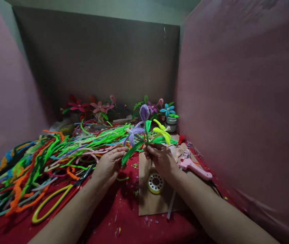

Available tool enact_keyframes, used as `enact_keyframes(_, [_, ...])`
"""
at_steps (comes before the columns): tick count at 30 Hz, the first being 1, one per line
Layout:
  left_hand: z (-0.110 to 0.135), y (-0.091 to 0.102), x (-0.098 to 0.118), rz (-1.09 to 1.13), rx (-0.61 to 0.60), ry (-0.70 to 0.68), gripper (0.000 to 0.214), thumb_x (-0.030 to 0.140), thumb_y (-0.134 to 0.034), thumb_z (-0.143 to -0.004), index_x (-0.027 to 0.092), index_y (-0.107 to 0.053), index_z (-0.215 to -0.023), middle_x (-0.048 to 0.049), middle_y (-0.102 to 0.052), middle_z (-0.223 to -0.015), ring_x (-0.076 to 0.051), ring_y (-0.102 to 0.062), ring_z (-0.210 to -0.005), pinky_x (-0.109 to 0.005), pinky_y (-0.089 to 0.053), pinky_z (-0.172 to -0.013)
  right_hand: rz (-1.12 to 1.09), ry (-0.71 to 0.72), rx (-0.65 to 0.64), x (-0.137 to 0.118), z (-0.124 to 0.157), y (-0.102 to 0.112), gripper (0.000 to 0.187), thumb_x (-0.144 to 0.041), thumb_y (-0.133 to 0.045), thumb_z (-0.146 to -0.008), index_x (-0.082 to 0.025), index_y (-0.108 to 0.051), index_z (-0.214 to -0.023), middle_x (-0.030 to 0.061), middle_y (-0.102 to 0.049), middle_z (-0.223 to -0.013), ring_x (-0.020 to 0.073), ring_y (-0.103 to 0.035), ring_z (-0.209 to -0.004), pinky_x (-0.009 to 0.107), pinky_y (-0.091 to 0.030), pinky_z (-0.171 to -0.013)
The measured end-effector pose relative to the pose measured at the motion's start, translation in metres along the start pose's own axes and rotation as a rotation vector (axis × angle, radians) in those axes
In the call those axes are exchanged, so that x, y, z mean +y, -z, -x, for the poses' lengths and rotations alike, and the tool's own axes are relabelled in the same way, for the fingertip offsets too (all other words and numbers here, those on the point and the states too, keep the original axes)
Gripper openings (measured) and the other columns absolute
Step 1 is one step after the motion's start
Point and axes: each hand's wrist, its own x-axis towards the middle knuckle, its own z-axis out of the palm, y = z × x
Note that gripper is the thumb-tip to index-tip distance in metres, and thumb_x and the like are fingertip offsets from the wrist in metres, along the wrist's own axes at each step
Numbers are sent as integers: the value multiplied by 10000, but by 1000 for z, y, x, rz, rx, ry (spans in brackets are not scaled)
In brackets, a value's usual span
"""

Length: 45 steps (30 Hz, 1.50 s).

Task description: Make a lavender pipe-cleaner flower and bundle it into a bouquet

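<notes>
My right hand [161,158] is closed round the stems of a small bunch of pipe-cleaner flowers [146,130]: a purple bud, a lilac bloom, a yellow bloom and green leaves, held upright over a brown cardboard sheet [149,200]. Beside it, my left hand [110,163] lies with fingers stretched out, touching a long green leaf [130,154] of the bunch and the edge of a big heap of coloured pipe cleaners [45,159].
A yellow tape roll [156,183] and a glue stick [171,204] lie on the cardboard, a pink glue gun [193,167] to its right. Yellow-handled scissors [51,201] rest at front left. Finished flowers [98,107] and a small jar [171,123] stand at the back. Walls close in all round.
</notes>
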Motion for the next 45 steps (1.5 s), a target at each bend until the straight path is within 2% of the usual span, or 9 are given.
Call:
enact_keyframes(6, [-1,5,-13,-65,-30,31,253,161,-695,-592,122,-596,-821,59,-534,-534,-49,-441,-379,-151,-309,-323,-18,11,-6,-1,-5,6,106,-191,-732,-587,-144,-677,-664,8,-611,-611,102,-519,-553,239,-400,-533])
enact_keyframes(10, [1,1,-15,-91,-62,48,239,209,-698,-592,138,-565,-777,72,-510,-512,-35,-380,-340,-147,-271,-303,-21,45,36,-3,-9,8,76,-201,-727,-576,-181,-655,-591,-12,-599,-575,108,-499,-537,258,-419,-555])
enact_keyframes(13, [3,-1,-18,-140,-57,42,226,232,-694,-602,152,-546,-752,77,-501,-490,-34,-358,-326,-147,-261,-300,12,55,65,-3,-12,11,84,-213,-737,-573,-176,-670,-608,3,-636,-607,122,-524,-553,271,-425,-575])
enact_keyframes(17, [3,-2,-23,-188,-50,40,236,239,-699,-605,156,-545,-762,76,-508,-495,-37,-366,-338,-144,-270,-303,67,70,87,-3,-14,16,103,-238,-737,-583,-174,-689,-648,4,-645,-601,130,-521,-548,273,-410,-565])
enact_keyframes(26, [6,-3,-24,-206,-49,51,252,256,-697,-589,144,-565,-771,70,-512,-520,-34,-374,-344,-138,-257,-303,145,143,119,-4,-15,18,107,-259,-744,-583,-189,-663,-580,-2,-628,-588,106,-427,-506,243,-280,-457])
enact_keyframes(33, [7,-4,-27,-219,-61,64,246,248,-684,-595,134,-586,-791,75,-485,-471,-28,-346,-321,-139,-237,-309,124,126,98,-4,-15,18,119,-270,-738,-587,-180,-682,-639,28,-646,-642,121,-483,-541,244,-288,-438])
enact_keyframes(37, [8,-5,-29,-224,-75,64,226,247,-672,-613,139,-582,-791,74,-479,-441,-32,-332,-314,-142,-217,-312,117,116,109,-3,-16,19,106,-209,-742,-563,-170,-688,-645,18,-663,-658,107,-482,-542,228,-284,-443])
enact_keyframes(45, [11,-8,-27,-238,-54,73,243,257,-689,-600,135,-579,-780,74,-475,-437,-31,-335,-312,-141,-215,-311,108,107,82,-2,-17,21,109,-208,-721,-593,-168,-693,-691,9,-663,-630,100,-485,-534,223,-276,-456])
